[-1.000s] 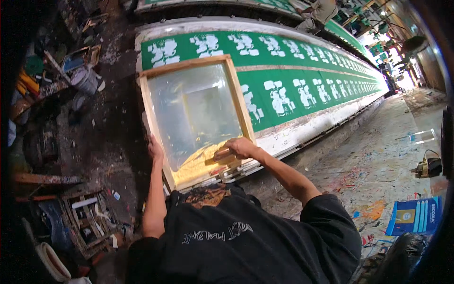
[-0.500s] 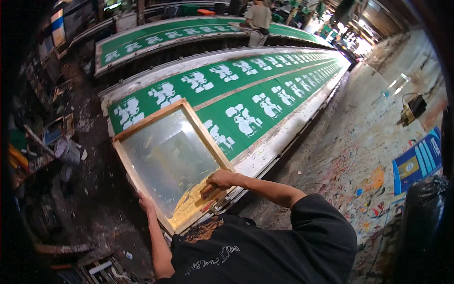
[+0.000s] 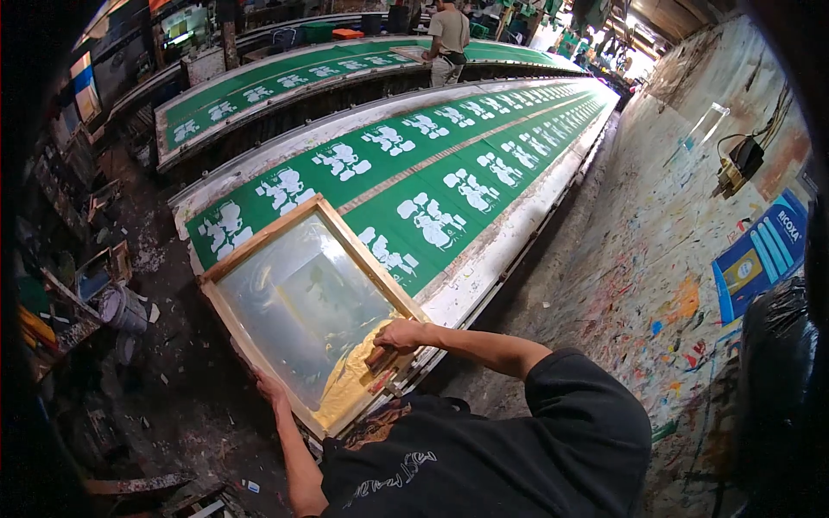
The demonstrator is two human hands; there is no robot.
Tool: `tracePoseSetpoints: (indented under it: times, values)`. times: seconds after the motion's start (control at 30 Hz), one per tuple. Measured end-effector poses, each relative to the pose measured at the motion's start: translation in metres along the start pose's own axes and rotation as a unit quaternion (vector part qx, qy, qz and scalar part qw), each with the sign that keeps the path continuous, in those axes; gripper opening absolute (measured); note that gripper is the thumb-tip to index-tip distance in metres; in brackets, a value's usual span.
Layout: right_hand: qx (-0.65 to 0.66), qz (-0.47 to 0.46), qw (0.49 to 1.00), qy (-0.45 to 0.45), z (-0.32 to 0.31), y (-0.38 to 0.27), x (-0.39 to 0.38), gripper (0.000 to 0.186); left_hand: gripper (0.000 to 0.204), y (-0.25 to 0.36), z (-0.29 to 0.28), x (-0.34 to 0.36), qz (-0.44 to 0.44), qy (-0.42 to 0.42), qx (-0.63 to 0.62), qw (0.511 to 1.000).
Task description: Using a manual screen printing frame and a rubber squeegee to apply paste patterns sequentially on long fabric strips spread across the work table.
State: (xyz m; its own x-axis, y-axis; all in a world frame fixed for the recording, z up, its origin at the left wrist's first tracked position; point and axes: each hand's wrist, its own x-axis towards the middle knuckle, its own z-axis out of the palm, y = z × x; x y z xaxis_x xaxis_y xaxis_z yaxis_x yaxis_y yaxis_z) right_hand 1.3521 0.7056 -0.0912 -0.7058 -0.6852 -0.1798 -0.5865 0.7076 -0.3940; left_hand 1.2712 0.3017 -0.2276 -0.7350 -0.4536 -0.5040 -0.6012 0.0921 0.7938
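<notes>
A wooden-framed mesh screen (image 3: 289,293) lies across the near end of a long printing table (image 3: 484,259). Yellow paste (image 3: 337,393) lies along its lower and right part. My left hand (image 3: 269,387) grips the screen's lower left side, its fingers partly hidden. My right hand (image 3: 401,335) is closed on a wooden squeegee (image 3: 376,361) in the paste near the screen's right edge. Green fabric (image 3: 449,155) on the table carries rows of repeated white printed shapes.
A co-worker (image 3: 449,43) stands at a second printed table (image 3: 203,104) behind. On the left are a bucket (image 3: 119,309) and clutter on the dark floor. A paint-stained wall at right has a dark device (image 3: 741,164), a blue packet (image 3: 760,255) and a black bag (image 3: 777,363).
The view has tilted up and shifted, showing more of the far table and co-worker. My right hand remains on the squeegee near the screen's lower right, my left on the frame.
</notes>
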Motion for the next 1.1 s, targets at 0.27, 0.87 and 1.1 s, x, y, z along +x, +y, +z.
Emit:
tracePoseSetpoints:
  times: [0.27, 0.87, 1.1]
  values:
    - [-0.008, 0.042, 0.998, -0.046, 0.000, 0.003, 0.003, 0.024, 0.106, -0.007, -0.007, 0.000, 0.013, 0.068, 0.010, 0.998]
    - [0.037, 0.113, 0.992, -0.045, -0.003, 0.025, 0.000, 0.031, 0.079, -0.001, 0.004, -0.020, 0.033, 0.025, -0.067, 0.997]
    - [0.000, 0.134, 0.989, -0.060, -0.004, 0.036, -0.008, 0.019, 0.086, 0.044, 0.008, -0.041, 0.030, 0.008, 0.065, 0.997]
